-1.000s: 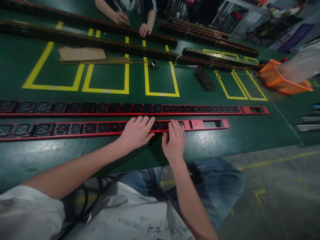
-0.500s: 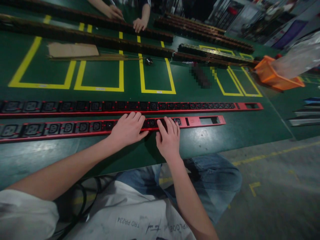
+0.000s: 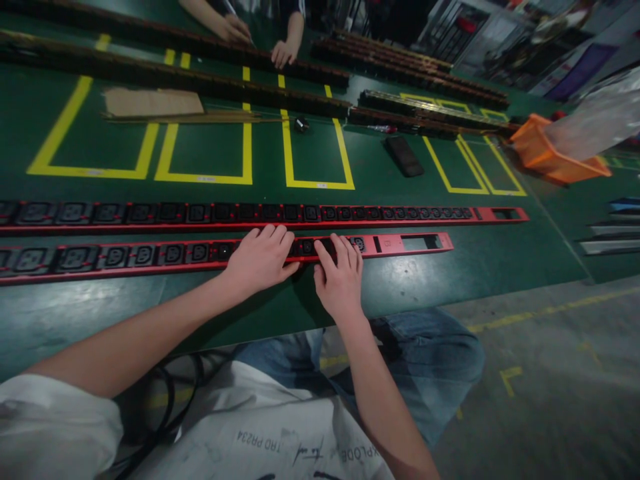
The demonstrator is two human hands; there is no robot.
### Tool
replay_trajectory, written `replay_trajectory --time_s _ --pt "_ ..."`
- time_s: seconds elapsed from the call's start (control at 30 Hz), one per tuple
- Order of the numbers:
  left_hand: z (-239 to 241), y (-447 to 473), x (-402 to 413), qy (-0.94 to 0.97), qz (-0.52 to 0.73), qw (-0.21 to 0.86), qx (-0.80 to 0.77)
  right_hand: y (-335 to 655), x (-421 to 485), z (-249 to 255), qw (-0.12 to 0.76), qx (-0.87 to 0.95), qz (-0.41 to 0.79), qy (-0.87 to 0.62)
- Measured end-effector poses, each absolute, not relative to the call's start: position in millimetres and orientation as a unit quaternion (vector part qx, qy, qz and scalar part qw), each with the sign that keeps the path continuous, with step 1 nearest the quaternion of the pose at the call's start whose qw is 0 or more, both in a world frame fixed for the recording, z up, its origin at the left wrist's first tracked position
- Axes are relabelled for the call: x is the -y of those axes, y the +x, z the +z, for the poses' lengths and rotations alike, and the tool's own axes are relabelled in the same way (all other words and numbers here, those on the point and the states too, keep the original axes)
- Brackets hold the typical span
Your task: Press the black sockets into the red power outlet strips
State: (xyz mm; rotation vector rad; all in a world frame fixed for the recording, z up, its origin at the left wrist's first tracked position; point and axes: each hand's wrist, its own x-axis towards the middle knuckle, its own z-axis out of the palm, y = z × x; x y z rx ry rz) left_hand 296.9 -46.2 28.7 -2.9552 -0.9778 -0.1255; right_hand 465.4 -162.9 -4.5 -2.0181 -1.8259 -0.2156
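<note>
Two long red power strips with black sockets lie side by side on the green table (image 3: 450,280). My left hand (image 3: 260,259) rests palm down on the nearer strip (image 3: 150,256), fingers laid over its sockets. My right hand (image 3: 340,280) sits just to the right on the same strip, fingers spread over its last sockets, thumb at the front edge. Neither hand lifts anything. The farther red strip (image 3: 350,214) lies untouched behind them.
Yellow taped rectangles mark the table's middle. Dark strips (image 3: 200,83) lie in rows at the far side, where another person's hands (image 3: 283,52) work. A black phone (image 3: 404,156), a cardboard piece (image 3: 153,102) and an orange bin (image 3: 550,157) are also there.
Both hands stay on the nearer red strip, having slid slightly left along it. The view has shifted a little.
</note>
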Motion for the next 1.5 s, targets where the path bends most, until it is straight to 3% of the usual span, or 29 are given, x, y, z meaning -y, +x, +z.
replay_trajectory --time_s 0.4,1.5 --pt "27 314 56 -0.949 -0.067 0.016 0.307 469 159 -11 0.233 0.620 -0.090 -0.744" --pt "27 299 47 -0.949 -0.053 0.001 0.310 464 163 0 0.166 0.676 -0.041 -0.717"
